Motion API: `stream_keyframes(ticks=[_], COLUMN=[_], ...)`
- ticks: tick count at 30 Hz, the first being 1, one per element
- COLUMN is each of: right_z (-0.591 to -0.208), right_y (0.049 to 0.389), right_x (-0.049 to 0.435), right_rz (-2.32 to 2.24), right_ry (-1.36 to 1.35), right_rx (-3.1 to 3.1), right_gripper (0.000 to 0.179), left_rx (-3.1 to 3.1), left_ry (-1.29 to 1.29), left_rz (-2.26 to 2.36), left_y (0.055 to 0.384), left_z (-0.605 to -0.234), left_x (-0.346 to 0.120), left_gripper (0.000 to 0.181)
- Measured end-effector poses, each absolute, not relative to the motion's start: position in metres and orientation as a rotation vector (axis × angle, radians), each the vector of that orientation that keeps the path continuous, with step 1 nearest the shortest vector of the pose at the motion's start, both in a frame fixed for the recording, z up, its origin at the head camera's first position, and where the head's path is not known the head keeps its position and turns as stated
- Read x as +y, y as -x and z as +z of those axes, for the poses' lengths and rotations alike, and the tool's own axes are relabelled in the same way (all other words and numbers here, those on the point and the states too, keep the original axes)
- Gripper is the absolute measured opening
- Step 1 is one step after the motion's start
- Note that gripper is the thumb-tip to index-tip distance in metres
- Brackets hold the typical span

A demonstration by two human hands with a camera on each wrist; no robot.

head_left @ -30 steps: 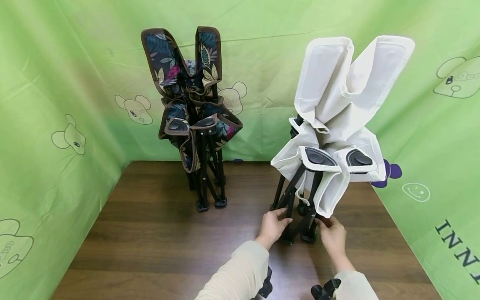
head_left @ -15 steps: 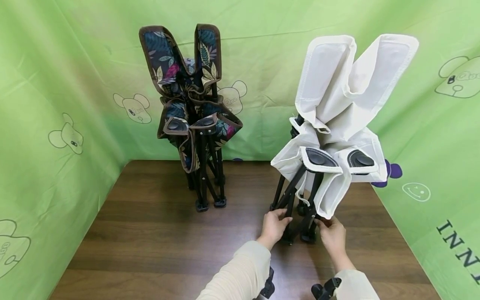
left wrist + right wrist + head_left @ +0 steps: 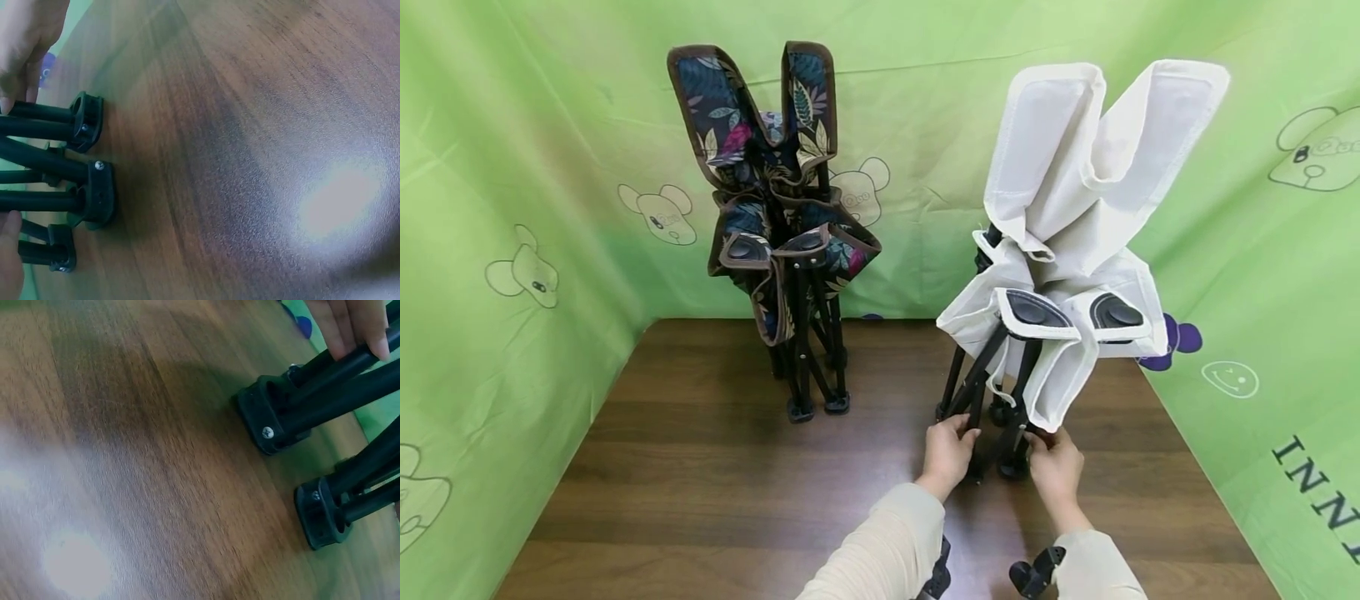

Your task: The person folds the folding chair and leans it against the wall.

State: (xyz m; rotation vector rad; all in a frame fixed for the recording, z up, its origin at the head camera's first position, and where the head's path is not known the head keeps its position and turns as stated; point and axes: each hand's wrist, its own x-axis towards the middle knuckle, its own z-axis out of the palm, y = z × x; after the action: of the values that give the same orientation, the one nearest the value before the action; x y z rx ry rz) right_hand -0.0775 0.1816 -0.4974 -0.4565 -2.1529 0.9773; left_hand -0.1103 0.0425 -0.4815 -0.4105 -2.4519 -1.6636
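Note:
In the head view a folded white fabric chair (image 3: 1075,175) with black tube legs stands upright on the wooden table. My left hand (image 3: 950,450) grips a leg low down on its left side, as the right wrist view also shows with fingers and thumb around a tube (image 3: 350,372). At the right side, my right hand (image 3: 1056,468) pinches a lower leg just under the hanging white cloth, which covers the fingertips there. Several black plastic feet (image 3: 100,194) sit on the tabletop in the left wrist view.
A second folded chair (image 3: 737,158), dark with a leaf and flower print, stands behind and to the left on the same table (image 3: 700,475). Green cloth (image 3: 940,125) with printed bears hangs behind and at both sides. Wrist cameras (image 3: 1033,573) protrude below both wrists.
The right hand and wrist have edged slightly left, and the whole head view has shifted a little. Both hands keep hold of the white chair's legs.

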Motion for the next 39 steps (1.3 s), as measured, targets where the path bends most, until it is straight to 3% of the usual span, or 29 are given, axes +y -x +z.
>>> stream_keyframes(ticks=[39], right_z=[-0.491], right_y=[0.123], right_x=[0.172], right_rz=[1.018], right_ry=[0.481], right_rx=[-2.185], right_gripper=[0.004], left_rx=[-2.426], left_ry=[0.456], left_rz=[-1.615], left_y=[0.154], left_z=[-0.482], left_x=[0.038], left_gripper=[0.013])
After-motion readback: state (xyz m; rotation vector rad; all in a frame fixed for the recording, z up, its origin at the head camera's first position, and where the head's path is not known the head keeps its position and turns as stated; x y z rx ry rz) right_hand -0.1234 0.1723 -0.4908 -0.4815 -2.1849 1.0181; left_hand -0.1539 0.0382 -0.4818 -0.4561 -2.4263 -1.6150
